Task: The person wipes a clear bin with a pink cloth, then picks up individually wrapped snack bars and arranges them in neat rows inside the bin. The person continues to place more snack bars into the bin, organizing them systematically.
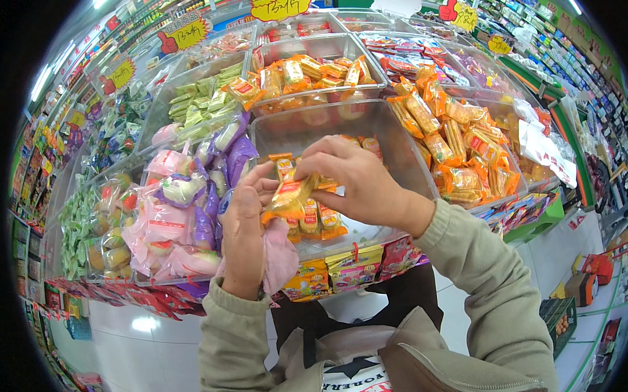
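My right hand (345, 181) grips an orange-and-clear wrapped snack packet (288, 195) above a clear plastic bin (409, 147). My left hand (245, 230) is upright at the packet's left side, its fingers apart and partly hidden behind the packet. A pink cloth (280, 257) hangs against the left palm; how it is held cannot be seen. Below the hands, several similar orange packets (309, 219) stand in rows inside the bin, and a few more (372, 146) lie at its far side.
Bins around hold loose orange snack packets (456, 144), green packets (208, 96), and pink (162, 222) and purple (240, 157) wrapped items. Snack bags (355, 267) hang along the front edge. Yellow price signs (280, 5) rise behind. A white plastic bag (546, 149) lies at the right.
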Action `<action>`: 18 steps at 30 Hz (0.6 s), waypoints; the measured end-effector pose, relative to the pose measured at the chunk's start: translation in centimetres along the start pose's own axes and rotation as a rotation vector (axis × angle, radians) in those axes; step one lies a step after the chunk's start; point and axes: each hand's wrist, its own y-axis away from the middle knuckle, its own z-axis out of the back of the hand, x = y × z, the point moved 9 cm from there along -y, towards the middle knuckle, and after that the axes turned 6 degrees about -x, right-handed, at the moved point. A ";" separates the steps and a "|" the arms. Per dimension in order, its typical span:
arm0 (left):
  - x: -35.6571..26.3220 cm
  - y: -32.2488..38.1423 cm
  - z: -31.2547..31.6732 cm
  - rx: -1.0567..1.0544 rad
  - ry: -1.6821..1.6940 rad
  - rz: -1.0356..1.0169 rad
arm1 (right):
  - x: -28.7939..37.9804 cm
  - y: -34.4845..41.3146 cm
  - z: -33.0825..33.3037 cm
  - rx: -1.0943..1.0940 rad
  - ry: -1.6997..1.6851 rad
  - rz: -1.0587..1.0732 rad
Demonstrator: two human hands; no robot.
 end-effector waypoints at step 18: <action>0.6 1.0 -0.8 0.054 -0.132 0.073 | -2.7 0.0 -1.1 0.115 -0.359 -0.348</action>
